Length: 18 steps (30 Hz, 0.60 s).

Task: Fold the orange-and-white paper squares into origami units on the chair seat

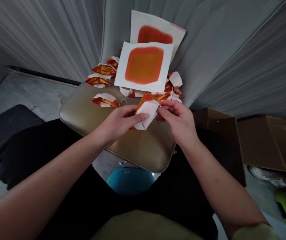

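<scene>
A folded paper piece (148, 111), white outside with orange and gold showing at its top edge, is held just above the seat of a chair. My left hand (122, 120) pinches its left side, the thumb pressed flat on the white face. At its right corner, my right hand (179, 118) grips the edge between thumb and fingers. Behind it lie flat white sheets with an orange and gold square, a front sheet (145, 65) overlapping a back sheet (155, 33). Several folded paper pieces (104, 70) in the same colours sit to the left, and more (175, 81) to the right.
The tan padded chair seat (82, 108) carries the papers, its backrest against grey curtains (233, 66). A thin ring-shaped band (123, 102) lies near my left hand. Cardboard boxes (263, 143) stand at right. A blue object (130, 181) is below the seat's near edge.
</scene>
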### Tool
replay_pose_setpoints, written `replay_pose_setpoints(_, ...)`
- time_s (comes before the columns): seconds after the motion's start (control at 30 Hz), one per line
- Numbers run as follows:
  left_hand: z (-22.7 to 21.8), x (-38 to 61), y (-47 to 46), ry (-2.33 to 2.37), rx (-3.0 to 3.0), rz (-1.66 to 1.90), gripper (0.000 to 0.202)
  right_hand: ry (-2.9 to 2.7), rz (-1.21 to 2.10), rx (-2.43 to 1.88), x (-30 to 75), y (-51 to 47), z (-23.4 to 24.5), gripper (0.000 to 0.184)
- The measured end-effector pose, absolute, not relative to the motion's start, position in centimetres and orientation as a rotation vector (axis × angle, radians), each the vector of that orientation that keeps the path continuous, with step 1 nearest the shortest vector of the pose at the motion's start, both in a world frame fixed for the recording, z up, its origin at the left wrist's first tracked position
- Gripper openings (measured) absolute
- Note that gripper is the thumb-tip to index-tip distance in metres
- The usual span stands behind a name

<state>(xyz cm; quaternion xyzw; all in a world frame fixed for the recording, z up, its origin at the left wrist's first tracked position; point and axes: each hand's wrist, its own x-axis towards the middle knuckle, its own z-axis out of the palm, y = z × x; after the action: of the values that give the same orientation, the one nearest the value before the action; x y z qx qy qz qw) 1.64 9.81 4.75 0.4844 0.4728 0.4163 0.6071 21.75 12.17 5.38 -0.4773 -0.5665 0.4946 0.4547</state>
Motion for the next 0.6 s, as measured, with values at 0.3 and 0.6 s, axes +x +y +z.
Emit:
replay_pose_setpoints(0.3, 5.06, 1.41, 9.62, 1.112, 1.265, 0.821, 0.036, -1.45, 1.386, -1.197, 22.19, 12.65, 5.54, 0.027)
replay_pose_setpoints(0.6, 5.08, 1.48, 9.58, 1.15, 1.354, 0.78, 0.032, -1.486, 1.26, -1.26, 22.37, 12.53, 5.19, 0.007)
